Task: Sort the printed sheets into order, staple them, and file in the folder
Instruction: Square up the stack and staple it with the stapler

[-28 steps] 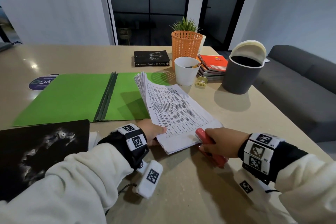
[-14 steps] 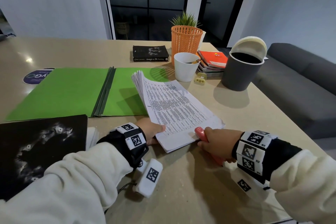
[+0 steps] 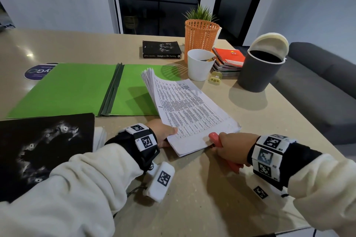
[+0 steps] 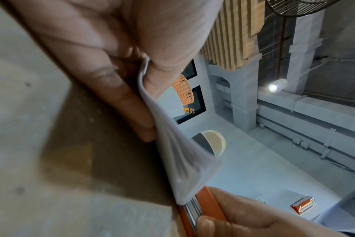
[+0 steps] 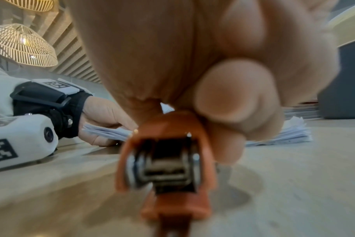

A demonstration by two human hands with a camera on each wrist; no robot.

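Note:
A thick stack of printed sheets (image 3: 189,109) lies on the table, its far end fanned and raised over the open green folder (image 3: 77,90). My left hand (image 3: 163,134) pinches the stack's near left corner, thumb on top and fingers beneath, as the left wrist view shows with the paper (image 4: 172,144) bent between them. My right hand (image 3: 233,146) grips a red stapler (image 3: 216,138), whose nose sits over the stack's near right corner. The right wrist view looks along the stapler (image 5: 168,160) from its hinge end, with fingers curled over its top.
A black book (image 3: 44,152) lies at the near left. Behind the sheets stand a white cup (image 3: 200,65) with pencils, an orange mesh basket (image 3: 201,38), spiral notebooks (image 3: 229,59), a yellow sharpener (image 3: 215,78) and a grey bin (image 3: 258,71). A second black book (image 3: 161,50) lies further back. A sofa (image 3: 317,86) borders the table's right edge.
The right hand has slid the stapler left and forward onto the stack's near right corner. The left hand keeps its pinch on the sheets.

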